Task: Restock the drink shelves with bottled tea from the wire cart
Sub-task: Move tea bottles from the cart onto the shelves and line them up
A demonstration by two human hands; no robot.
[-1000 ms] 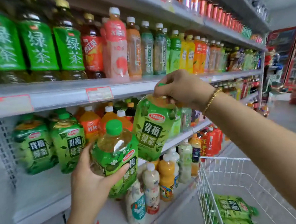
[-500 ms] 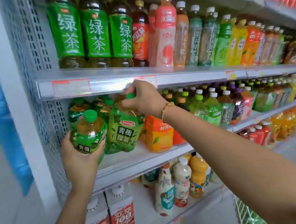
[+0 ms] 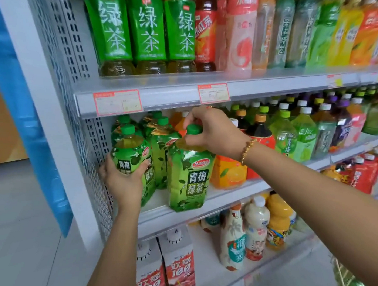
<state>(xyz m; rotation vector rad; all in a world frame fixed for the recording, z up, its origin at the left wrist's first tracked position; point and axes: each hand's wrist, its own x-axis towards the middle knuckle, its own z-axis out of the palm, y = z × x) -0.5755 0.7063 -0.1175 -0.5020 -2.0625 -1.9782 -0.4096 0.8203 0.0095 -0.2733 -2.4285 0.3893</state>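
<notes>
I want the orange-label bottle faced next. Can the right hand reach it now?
Probably not yet: the right hand grips a green tea bottle by the neck. Once free, likely; the orange-label bottle stands unblocked just below that wrist.

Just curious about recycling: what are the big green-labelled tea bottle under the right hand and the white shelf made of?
Green-labelled tea bottle: apparently clear glossy plastic, amber tea showing through its shoulder, glare on the film wrap. White shelf: probably painted sheet metal, smooth, with a perforated side panel.

Two green-labelled tea bottles (image 3: 189,178) upright on middle shelf (image 3: 224,197)
</notes>
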